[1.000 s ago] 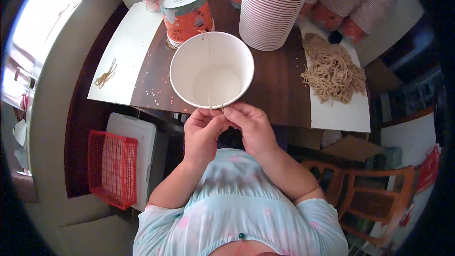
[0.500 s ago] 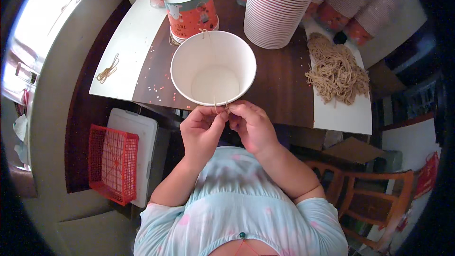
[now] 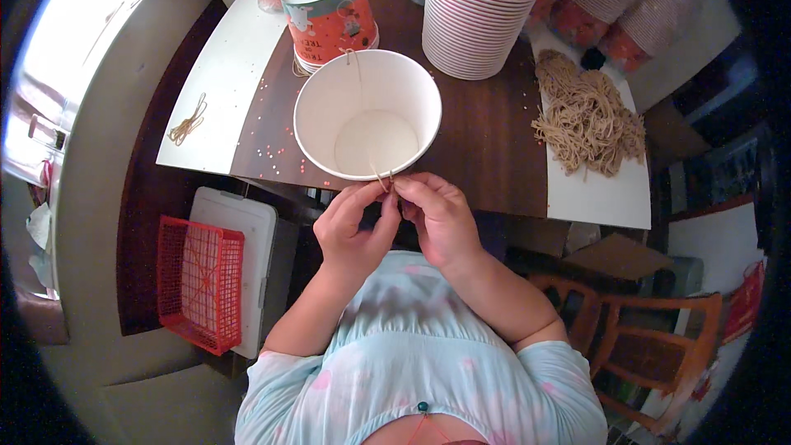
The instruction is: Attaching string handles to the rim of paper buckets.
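Note:
A white paper bucket [image 3: 368,86] stands mouth up at the table's near edge, tilted a little toward me. Thin tan cord [image 3: 378,171] passes over its near rim, and more is tied at the far rim. My left hand [image 3: 356,222] pinches the cord between thumb and forefinger just below the near rim. Right beside it, my right hand [image 3: 439,214] is closed on the same cord, thumb against forefinger. Both sets of fingertips nearly meet, and the small knot or loop between them is mostly hidden. The bucket's outer near side is out of sight.
Behind stands an upside-down orange printed bucket [image 3: 331,25]. A tall stack of white-rimmed buckets [image 3: 482,16] rises to its right. A heap of tan cords [image 3: 589,115] lies at right, a small cord bundle [image 3: 189,121] at left. Below are a red basket [image 3: 200,280] and a wooden chair [image 3: 651,338].
My hands stay at the near rim, with the fingers shifted slightly around the cord. A strand of cord now shows hanging inside the bucket from the far rim.

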{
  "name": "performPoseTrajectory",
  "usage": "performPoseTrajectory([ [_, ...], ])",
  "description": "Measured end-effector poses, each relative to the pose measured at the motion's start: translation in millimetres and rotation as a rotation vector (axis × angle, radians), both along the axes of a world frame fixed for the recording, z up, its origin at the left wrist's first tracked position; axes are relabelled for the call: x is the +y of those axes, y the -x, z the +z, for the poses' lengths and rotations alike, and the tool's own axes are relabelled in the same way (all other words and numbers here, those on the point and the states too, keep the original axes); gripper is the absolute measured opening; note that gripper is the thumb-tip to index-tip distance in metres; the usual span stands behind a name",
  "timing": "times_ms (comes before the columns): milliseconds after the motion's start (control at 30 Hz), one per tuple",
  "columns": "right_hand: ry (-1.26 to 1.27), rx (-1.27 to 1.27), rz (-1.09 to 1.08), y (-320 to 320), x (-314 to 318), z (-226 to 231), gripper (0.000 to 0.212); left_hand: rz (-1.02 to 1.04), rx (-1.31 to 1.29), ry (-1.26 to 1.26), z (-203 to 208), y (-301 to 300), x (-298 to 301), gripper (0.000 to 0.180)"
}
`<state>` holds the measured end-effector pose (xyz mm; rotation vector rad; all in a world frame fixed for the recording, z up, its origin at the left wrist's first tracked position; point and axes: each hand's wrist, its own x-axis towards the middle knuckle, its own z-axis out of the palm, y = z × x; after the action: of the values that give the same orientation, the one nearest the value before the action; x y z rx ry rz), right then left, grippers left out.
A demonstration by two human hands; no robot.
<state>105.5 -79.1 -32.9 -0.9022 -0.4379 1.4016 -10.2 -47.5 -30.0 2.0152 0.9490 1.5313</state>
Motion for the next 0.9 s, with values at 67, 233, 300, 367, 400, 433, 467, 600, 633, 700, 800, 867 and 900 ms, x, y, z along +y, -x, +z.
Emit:
performPoseTrajectory([
  [67,-0.005,-0.008,-0.007,-0.7,0.2,-2.1,0.014,0.019,0.026,-0.039,1.5,-0.9,0.0,0.019],
  [233,0.001,-0.061,-0.013,-0.8,0.4,1.2,0.015,0.050,0.066,-0.088,-0.4,1.1,0.8,0.018],
  [300,0.017,-0.084,-0.021,-1.0,0.3,1.7,0.015,0.040,0.053,-0.046,-2.2,2.7,0.9,0.017],
  [367,0.028,-0.083,-0.006,-2.1,0.6,0.1,0.016,0.030,0.040,-0.005,-4.5,4.5,0.9,0.016],
  [400,0.028,-0.082,-0.006,-2.9,0.7,0.0,0.016,0.001,-0.007,0.071,-6.3,5.7,0.7,0.015],
  [433,0.037,-0.050,0.015,-3.8,1.3,0.0,0.016,-0.028,-0.054,0.146,-7.2,7.0,0.6,0.015],
  [467,0.045,-0.018,0.036,-4.3,1.8,-0.1,0.017,-0.028,-0.053,0.146,-7.3,8.8,0.8,0.015],
  [600,0.057,-0.009,0.035,-2.3,5.0,-2.5,0.019,-0.109,-0.156,0.334,-6.8,11.5,1.0,0.012],
  [633,0.067,-0.012,0.034,-0.3,6.5,0.4,0.018,-0.140,-0.219,0.410,-6.4,11.5,0.7,0.010],
  [700,0.077,-0.015,0.033,1.2,7.5,1.6,0.016,-0.161,-0.258,0.471,-0.2,10.4,-0.2,0.009],
  [800,0.039,0.003,0.106,2.1,8.6,-1.6,0.016,-0.178,-0.313,0.555,-1.3,11.9,1.5,0.007],
  [867,0.048,0.002,0.128,2.7,10.4,-2.4,0.018,-0.173,-0.329,0.577,-1.6,13.7,2.3,0.007],
  [900,0.048,0.003,0.129,2.7,11.6,-2.1,0.018,-0.181,-0.326,0.569,-1.2,14.4,3.0,0.007],
])
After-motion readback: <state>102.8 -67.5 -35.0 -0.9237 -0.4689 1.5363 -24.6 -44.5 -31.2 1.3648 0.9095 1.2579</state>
